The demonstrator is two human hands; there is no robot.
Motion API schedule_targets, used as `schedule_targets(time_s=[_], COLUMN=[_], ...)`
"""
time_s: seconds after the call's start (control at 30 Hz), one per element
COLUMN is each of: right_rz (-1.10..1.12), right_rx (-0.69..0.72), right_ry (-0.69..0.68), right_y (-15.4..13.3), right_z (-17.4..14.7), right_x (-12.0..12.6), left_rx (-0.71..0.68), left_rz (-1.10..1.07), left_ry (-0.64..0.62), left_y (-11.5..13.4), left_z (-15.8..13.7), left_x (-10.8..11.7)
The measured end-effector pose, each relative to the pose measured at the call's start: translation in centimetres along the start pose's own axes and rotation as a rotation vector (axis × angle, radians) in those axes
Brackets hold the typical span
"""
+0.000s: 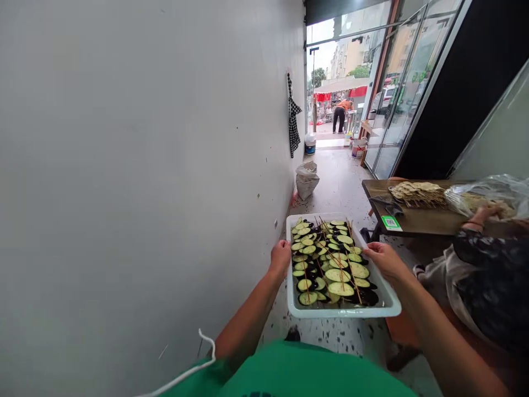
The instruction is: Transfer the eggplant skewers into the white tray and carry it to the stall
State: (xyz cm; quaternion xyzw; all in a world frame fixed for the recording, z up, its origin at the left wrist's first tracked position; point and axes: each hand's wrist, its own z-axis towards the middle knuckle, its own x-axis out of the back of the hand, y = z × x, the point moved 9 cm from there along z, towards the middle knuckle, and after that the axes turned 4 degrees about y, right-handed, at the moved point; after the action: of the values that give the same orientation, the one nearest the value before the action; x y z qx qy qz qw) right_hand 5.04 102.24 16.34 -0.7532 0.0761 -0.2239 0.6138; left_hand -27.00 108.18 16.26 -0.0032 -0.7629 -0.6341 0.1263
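Observation:
A white plastic tray (343,312) is held out in front of me at waist height. Skewered eggplant slices (339,275), pale green inside with dark skins, lie in it in rows with thin wooden sticks, and liquid shows near the front rim. My left hand (281,256) is closed around the tray's left rim. On the opposite side, my right hand (384,259) grips the right rim, its thumb on top. The undersides of both hands' grips are hidden.
A white wall (165,165) runs along my left, with a checkered apron (293,127) hanging. A sack (306,181) stands on the floor. To the right, a person (487,275) sits at a dark table (425,223) holding skewers (419,193). Ahead is an open doorway.

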Motion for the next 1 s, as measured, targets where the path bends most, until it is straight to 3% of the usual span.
schedule_targets(time_s=[0.13, 0.3, 0.5, 0.67, 0.87, 1.0], right_rz=[0.023, -0.022, 0.01, 0.033, 0.101, 0.178], right_rx=[0.037, 0.069, 0.076, 0.141, 0.177, 0.113], right_ry=[0.005, 0.141, 0.317, 0.405, 0.36, 0.312], right_y=[-1.9, -5.3, -8.7, -11.7, -16.4, -17.4], right_z=[10.8, 24.1, 40.2, 55.6, 74.1, 86.0], right_x=[-3.8, -5.2, -4.7, -3.5, -2.8, -2.5], left_rx=[-0.131, -0.196, -0.168, -0.126, -0.127, -0.078], left_rz=[0.134, 0.173, 0.14, 0.064, 0.035, -0.006], left_ry=[0.019, -0.089, -0.251, -0.33, -0.256, -0.257], left_y=[3.6, 8.6, 14.6, 18.4, 24.0, 27.3], left_z=[13.2, 28.0, 43.5, 56.0, 69.6, 78.1], left_x=[-2.9, -8.8, -19.6, -29.4, -38.6, -45.1])
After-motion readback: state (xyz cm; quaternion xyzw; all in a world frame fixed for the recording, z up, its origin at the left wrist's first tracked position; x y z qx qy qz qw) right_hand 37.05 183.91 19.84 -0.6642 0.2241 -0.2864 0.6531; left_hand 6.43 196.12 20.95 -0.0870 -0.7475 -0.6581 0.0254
